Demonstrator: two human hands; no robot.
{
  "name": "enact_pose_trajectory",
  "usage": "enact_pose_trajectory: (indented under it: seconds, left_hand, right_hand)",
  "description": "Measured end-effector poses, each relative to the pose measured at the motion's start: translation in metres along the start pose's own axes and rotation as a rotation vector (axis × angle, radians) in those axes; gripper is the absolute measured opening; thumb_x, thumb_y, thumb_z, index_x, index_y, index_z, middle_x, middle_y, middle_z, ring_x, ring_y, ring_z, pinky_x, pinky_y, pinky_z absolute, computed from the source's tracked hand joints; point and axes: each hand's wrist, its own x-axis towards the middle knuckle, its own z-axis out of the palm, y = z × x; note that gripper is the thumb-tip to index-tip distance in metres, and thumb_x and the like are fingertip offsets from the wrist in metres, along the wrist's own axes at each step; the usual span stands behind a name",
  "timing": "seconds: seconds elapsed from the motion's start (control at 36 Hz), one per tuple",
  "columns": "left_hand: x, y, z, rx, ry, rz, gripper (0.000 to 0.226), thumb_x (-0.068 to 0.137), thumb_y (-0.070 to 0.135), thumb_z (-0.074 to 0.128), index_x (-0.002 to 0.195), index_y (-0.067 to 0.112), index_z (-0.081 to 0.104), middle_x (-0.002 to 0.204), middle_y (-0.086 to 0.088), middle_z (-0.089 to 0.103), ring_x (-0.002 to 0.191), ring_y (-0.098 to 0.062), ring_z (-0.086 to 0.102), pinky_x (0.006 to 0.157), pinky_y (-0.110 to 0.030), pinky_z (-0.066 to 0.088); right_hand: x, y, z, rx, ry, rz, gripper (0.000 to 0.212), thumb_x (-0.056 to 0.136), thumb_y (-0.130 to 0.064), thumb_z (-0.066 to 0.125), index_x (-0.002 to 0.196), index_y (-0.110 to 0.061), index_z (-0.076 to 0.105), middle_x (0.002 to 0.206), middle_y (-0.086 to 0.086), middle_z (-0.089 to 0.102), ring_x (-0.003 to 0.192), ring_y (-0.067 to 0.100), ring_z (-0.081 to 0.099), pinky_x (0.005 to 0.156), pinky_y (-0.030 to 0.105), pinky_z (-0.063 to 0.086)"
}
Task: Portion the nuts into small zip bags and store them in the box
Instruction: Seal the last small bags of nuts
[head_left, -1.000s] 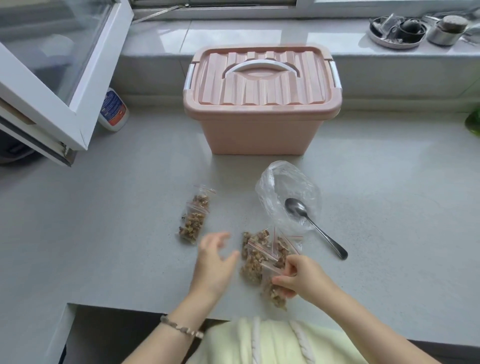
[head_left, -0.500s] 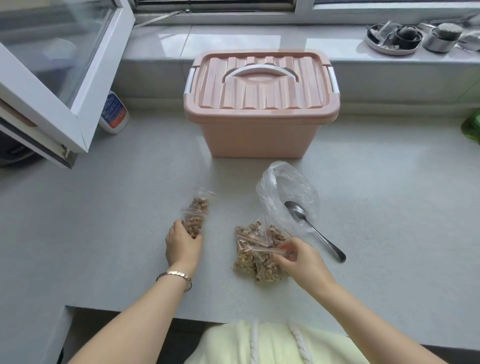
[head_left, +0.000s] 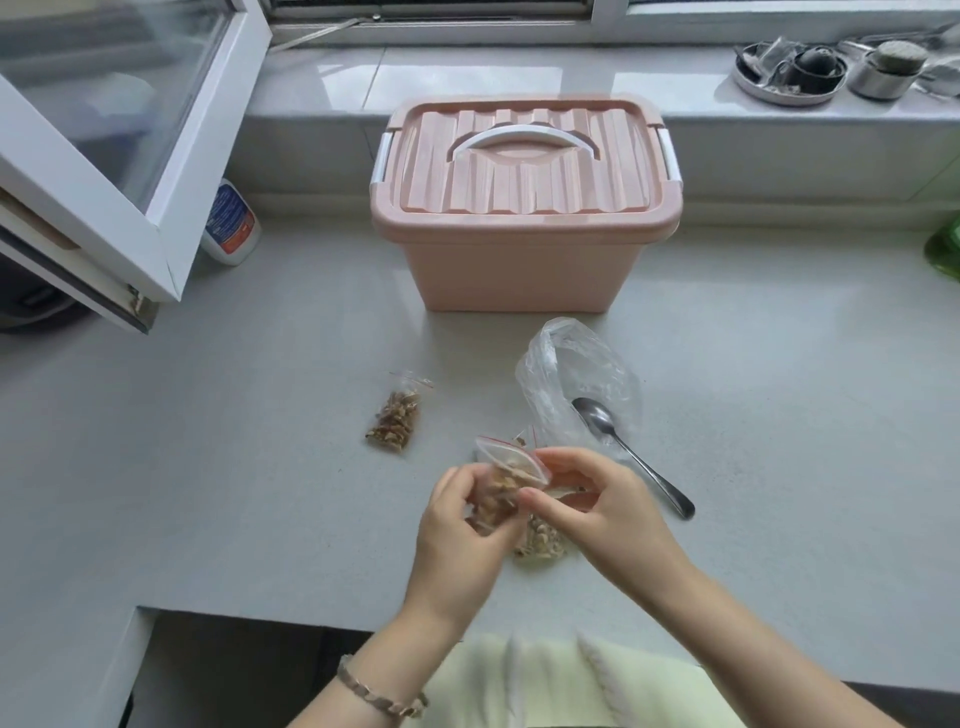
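Note:
My left hand (head_left: 462, 525) grips a small zip bag of nuts (head_left: 501, 486) with a red seal strip, lifted above the counter. My right hand (head_left: 597, 512) pinches the top edge of that same bag. Under my hands lie more filled zip bags (head_left: 540, 543), partly hidden. One filled zip bag (head_left: 395, 418) lies alone to the left. The pink storage box (head_left: 524, 208) stands behind with its lid shut and white handle down. A crumpled clear plastic bag (head_left: 576, 384) lies beside a metal spoon (head_left: 631, 454).
An open window sash (head_left: 119, 171) juts over the counter at left, with a white bottle (head_left: 231, 223) behind it. The windowsill carries a plate of metal items (head_left: 789, 70) and a cup (head_left: 888, 70). A green object (head_left: 943, 252) sits at the right edge.
My left hand picked one nut bag from the left pair and brought it to the middle. My right hand left the pile and now pinches that bag's top.

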Motion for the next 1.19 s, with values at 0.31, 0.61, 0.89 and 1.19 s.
enact_pose_trajectory:
  seconds: [0.31, 0.61, 0.89, 1.19]
  left_hand:
    - [-0.011, 0.033, -0.004, -0.344, -0.275, -0.093, 0.046, 0.067, 0.02, 0.073, 0.111, 0.016, 0.06, 0.103, 0.001, 0.07, 0.101, -0.01, 0.064, 0.09, -0.026, 0.047]
    - [-0.011, 0.047, -0.001, -0.443, -0.158, -0.01, 0.029, 0.071, 0.012, 0.071, 0.086, -0.013, 0.067, 0.09, -0.027, 0.069, 0.092, -0.041, 0.064, 0.087, -0.041, 0.051]
    - [-0.014, 0.052, -0.003, -0.463, -0.164, -0.049, 0.026, 0.069, 0.008, 0.067, 0.084, -0.014, 0.066, 0.088, -0.025, 0.07, 0.084, -0.028, 0.067, 0.076, -0.026, 0.054]
    - [-0.016, 0.056, -0.003, -0.397, -0.178, 0.01, 0.022, 0.067, 0.01, 0.068, 0.077, -0.009, 0.068, 0.075, -0.015, 0.069, 0.07, -0.016, 0.065, 0.066, -0.022, 0.053]
  right_hand:
    - [-0.019, -0.011, -0.022, 0.16, 0.02, -0.093, 0.019, 0.078, -0.005, 0.068, 0.075, -0.023, 0.073, 0.086, -0.005, 0.073, 0.08, 0.009, 0.068, 0.071, 0.017, 0.051]
    - [-0.031, -0.027, -0.03, 0.194, 0.036, -0.098, 0.013, 0.066, -0.03, 0.068, 0.071, -0.019, 0.073, 0.076, 0.0, 0.071, 0.07, 0.012, 0.067, 0.065, 0.022, 0.052]
    - [-0.031, -0.027, -0.034, 0.402, -0.035, -0.083, 0.036, 0.053, -0.055, 0.08, 0.067, -0.022, 0.075, 0.07, 0.004, 0.071, 0.064, 0.009, 0.065, 0.062, 0.017, 0.05]
    - [-0.028, -0.028, -0.037, 0.323, -0.068, -0.045, 0.019, 0.065, -0.029, 0.082, 0.065, -0.013, 0.073, 0.07, 0.006, 0.071, 0.066, 0.011, 0.066, 0.063, 0.016, 0.049]
